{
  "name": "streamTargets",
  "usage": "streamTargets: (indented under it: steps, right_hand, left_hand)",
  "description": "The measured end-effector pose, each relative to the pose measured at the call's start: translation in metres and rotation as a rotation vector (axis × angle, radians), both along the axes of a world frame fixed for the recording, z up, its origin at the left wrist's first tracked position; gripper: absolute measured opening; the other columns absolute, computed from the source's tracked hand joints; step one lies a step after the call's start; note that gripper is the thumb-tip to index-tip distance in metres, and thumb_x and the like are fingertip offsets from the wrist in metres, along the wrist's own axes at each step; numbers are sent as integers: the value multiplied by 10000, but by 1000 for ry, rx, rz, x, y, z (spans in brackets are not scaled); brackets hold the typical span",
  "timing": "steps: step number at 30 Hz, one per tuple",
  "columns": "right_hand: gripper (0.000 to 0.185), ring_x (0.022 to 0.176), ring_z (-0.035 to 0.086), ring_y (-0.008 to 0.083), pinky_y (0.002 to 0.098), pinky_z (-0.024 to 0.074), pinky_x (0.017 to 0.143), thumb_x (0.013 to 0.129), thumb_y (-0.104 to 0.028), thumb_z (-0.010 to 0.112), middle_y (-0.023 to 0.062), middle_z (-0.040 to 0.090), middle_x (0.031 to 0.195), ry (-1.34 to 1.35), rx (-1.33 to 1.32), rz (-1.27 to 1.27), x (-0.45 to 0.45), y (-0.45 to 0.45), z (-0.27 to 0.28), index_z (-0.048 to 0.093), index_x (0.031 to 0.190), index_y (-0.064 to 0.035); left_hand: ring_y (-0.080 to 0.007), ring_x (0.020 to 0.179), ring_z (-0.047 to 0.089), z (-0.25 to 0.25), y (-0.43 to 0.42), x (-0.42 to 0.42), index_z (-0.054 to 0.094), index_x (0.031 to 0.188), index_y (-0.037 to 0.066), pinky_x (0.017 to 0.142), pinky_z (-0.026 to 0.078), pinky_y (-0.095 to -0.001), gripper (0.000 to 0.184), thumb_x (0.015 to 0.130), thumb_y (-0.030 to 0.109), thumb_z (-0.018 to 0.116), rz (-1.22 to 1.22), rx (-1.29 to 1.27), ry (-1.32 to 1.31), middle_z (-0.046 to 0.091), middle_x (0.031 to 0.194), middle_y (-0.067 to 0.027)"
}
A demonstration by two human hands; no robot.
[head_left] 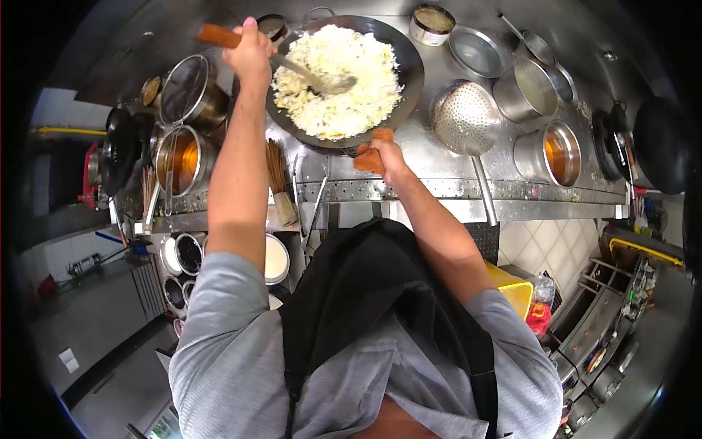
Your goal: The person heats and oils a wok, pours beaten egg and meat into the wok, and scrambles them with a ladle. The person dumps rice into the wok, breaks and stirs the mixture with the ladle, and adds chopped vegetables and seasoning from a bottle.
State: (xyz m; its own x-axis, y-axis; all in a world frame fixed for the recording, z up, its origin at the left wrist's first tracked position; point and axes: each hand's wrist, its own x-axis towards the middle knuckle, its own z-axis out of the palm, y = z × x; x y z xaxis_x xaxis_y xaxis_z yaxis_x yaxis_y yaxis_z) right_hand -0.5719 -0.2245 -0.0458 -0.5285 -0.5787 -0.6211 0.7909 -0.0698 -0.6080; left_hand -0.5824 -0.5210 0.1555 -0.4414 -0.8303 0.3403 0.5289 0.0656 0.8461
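Observation:
A wok full of rice mixed with yellowish bits sits at the top middle of the head view. My left hand is closed around the wooden handle of a metal spatula, whose blade lies in the rice. At the wok's near rim, my right hand grips an orange-brown cloth. The part of the rim under the cloth is hidden. To the right of the wok, a perforated strainer ladle rests on the steel counter, its handle reaching past the front edge.
Pots of amber liquid stand at left and right. A steel pot, a metal bowl and an open tin are farther back. A bamboo brush leans at the counter edge. A yellow bin is below right.

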Motion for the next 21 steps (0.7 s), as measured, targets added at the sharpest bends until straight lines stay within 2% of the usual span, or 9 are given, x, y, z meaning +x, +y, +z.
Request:
streamTargets:
  steps: [4,5,6,7,9,10,13,17,21]
  right_hand:
    - [301,877,691,323,446,593,791,863,-85,521,215,684,992,12,-28,20,-8,2,-7,577,1086,110]
    - [298,866,693,318,441,593,787,863,-75,515,216,689,978,9,-35,14,-5,4,-12,578,1083,115]
    - [297,868,693,319,442,593,786,865,-77,514,216,689,981,-3,-21,-1,-3,5,-13,578,1082,115]
    - [295,870,693,320,442,594,785,867,-78,513,217,690,984,-13,-6,-14,-2,4,-10,579,1080,115]
    - [304,873,692,327,450,596,776,861,-91,521,220,685,991,-6,11,-27,-3,2,-8,580,1080,112]
    - [315,873,692,334,457,597,769,854,-103,530,222,679,996,2,16,-27,-1,3,-10,580,1080,110]
    - [329,872,691,341,463,599,758,848,-120,538,224,675,996,14,22,-36,2,2,-9,582,1080,110]
    - [328,872,691,341,459,598,760,851,-116,537,222,677,998,30,18,-21,-1,2,-9,580,1083,112]
    - [299,870,690,339,457,597,767,851,-91,534,219,678,986,28,34,-53,5,5,-7,588,1062,114]
  left_hand:
    - [-158,377,387,63,-10,8,440,789,70,399,405,-357,265,964,142,625,-5,36,40,410,511,-32]
    - [-88,351,304,95,21,12,414,687,177,354,275,-278,380,955,239,676,65,112,103,338,492,67]
    - [-90,354,324,98,22,16,427,695,170,358,292,-277,365,959,237,669,59,57,126,353,495,60]
    - [-92,357,343,96,21,18,440,703,163,361,309,-276,350,963,235,662,55,2,151,368,498,53]
    - [-101,364,389,24,-23,-24,474,732,145,361,339,-277,304,962,218,660,505,-94,-111,406,508,31]
    - [-108,371,422,-18,-27,-27,499,744,131,355,356,-285,276,950,202,669,266,-14,101,436,522,13]
    - [-117,335,351,17,-24,-37,449,694,175,329,276,-288,347,942,218,688,38,276,33,366,471,41]
    - [-106,319,293,98,0,-34,379,655,190,331,250,-296,423,962,249,663,17,108,49,319,459,61]
    - [-119,330,321,24,-6,-65,413,670,181,336,267,-288,387,970,245,648,221,26,70,344,470,50]
